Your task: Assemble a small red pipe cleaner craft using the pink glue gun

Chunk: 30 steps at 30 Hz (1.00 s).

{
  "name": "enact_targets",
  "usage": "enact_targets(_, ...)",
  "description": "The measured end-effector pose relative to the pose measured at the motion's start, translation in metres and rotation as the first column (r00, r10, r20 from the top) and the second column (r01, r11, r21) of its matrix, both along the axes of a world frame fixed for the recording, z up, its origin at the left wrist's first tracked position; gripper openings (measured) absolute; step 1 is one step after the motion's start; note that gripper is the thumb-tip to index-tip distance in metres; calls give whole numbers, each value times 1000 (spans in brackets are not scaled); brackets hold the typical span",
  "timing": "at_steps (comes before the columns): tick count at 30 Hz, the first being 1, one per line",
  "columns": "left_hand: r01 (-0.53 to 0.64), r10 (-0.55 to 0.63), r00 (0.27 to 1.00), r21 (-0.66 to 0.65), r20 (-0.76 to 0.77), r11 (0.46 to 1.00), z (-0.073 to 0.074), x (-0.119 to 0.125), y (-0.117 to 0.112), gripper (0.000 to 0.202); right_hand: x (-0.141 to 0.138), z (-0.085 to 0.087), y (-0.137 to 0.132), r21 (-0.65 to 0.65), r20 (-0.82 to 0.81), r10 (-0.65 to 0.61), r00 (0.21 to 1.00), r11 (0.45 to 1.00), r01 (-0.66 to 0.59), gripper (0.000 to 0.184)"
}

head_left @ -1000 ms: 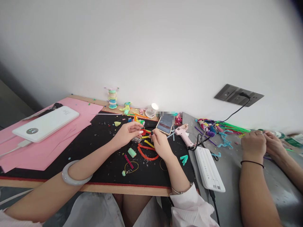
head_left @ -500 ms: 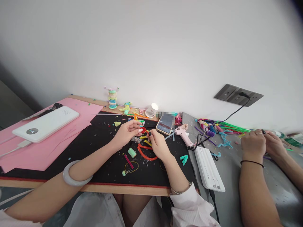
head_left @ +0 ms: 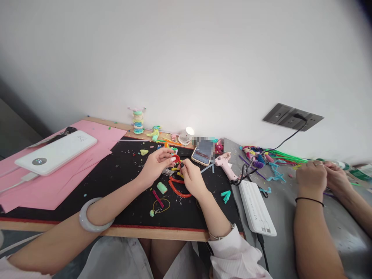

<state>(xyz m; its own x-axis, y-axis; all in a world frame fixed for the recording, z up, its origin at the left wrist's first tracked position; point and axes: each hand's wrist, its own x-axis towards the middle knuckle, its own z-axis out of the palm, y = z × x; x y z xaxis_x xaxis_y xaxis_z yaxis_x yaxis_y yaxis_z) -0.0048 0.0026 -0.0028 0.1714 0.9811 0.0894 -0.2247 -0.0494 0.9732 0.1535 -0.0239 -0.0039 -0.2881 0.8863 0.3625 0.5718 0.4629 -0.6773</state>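
Over the black mat (head_left: 122,193), my left hand (head_left: 155,164) pinches a small curled red pipe cleaner (head_left: 176,158) between thumb and fingers. My right hand (head_left: 193,174) is closed close beside it, its fingertips at the red piece's lower right end. What else sits between those fingertips is too small to make out. Below the hands lie an orange-red bent pipe cleaner (head_left: 177,190) and short yellow pieces. A mint green fuzzy piece (head_left: 162,188), a magenta strip (head_left: 158,198) and a thin loop (head_left: 165,206) lie nearer the front edge.
To the right are a phone (head_left: 202,152), a pink glue gun (head_left: 226,166) and a white power bank (head_left: 257,207) with cables. A paper cup (head_left: 186,136) stands by the wall. Pink sheets (head_left: 72,186) bear another power bank (head_left: 58,153). A co-worker's hands (head_left: 316,176) work at far right.
The red pipe cleaner now looks more curled at my left fingertips. My right hand has shifted slightly left, closer to my left hand.
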Motion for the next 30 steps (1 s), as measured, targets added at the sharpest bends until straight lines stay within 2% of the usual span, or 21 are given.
enact_targets(14,-24,28,996,-47,88,999,-5,7,-4,34,-1,-3,1,22,32,7,999,1000,-8,16)
enact_targets(30,-5,7,999,-52,36,999,-3,6,-5,35,-1,-3,1,50,-19,-6,1000,999,6,18)
